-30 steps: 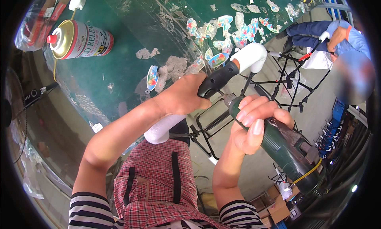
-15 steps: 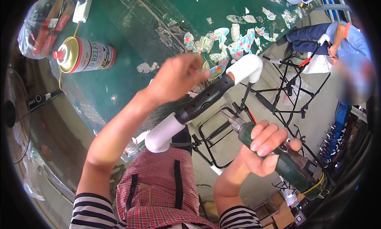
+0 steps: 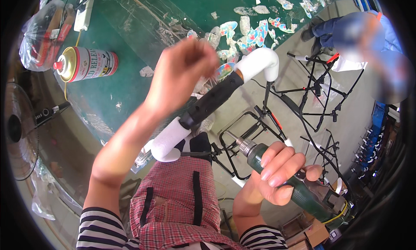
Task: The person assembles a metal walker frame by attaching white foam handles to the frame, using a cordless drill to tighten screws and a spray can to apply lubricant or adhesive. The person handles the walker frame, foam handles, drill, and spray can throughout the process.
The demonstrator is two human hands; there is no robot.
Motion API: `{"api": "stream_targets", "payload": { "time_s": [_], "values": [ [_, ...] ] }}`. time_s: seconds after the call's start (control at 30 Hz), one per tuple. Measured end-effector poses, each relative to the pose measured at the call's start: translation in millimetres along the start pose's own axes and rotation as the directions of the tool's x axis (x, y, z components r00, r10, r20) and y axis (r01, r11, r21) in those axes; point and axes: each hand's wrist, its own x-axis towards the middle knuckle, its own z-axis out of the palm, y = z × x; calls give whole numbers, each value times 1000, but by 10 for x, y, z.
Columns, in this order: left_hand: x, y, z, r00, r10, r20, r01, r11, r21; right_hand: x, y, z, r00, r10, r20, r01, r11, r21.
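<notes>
My right hand [image 3: 279,172] is wrapped around a green power drill [image 3: 313,205], its chuck and slim bit pointing up and left below the bar. Smeared by motion, my left hand [image 3: 184,70] is bent over the table side of a black handlebar [image 3: 213,101]; whether its fingers hold anything is unclear. White foam sleeves cover the bar's two curved ends: one foam sleeve [image 3: 263,61] at the upper right, the other foam sleeve [image 3: 168,139] at the lower left. An oval colourful sticker [image 3: 226,69] lies near the bar's upper end.
The green table [image 3: 130,46] carries scattered stickers and scraps [image 3: 255,33], a metal can [image 3: 93,63] and a plastic bag [image 3: 41,35]. Black folding frames [image 3: 320,89] stand on the floor near another person [image 3: 385,37]. A fan [image 3: 17,128] is at left.
My left hand has risen slightly, away from the bar and sticker. My right hand has moved the drill left and a little lower. The whole view has shifted slightly.
</notes>
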Motion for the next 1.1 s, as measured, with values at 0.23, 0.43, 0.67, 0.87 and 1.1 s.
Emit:
{"api": "stream_targets", "payload": {
  "time_s": [0.23, 0.43, 0.67, 0.87, 1.1],
  "values": [
    [-1213, 191, 136, 796, -579, 179, 604, 739, -297, 62, -252, 263, 989, 145, -11, -138, 961, 240],
    [-1297, 81, 77, 790, -563, 241, 612, 707, -354, 59, -408, 272, 972, 223, 74, -235, 940, 247],
    [-1285, 120, 11, 769, -564, 301, 637, 711, -297, 89, -434, 310, 980, 166, 108, -188, 949, 253],
    [-1343, 109, 3, 704, -631, 326, 710, 631, -311, 91, -416, 368, 980, 132, 146, -166, 953, 253],
    [-1392, 124, -134, 808, -486, 333, 571, 784, -243, 102, -365, 346, 978, 94, 188, -146, 947, 286]
  ]
}}
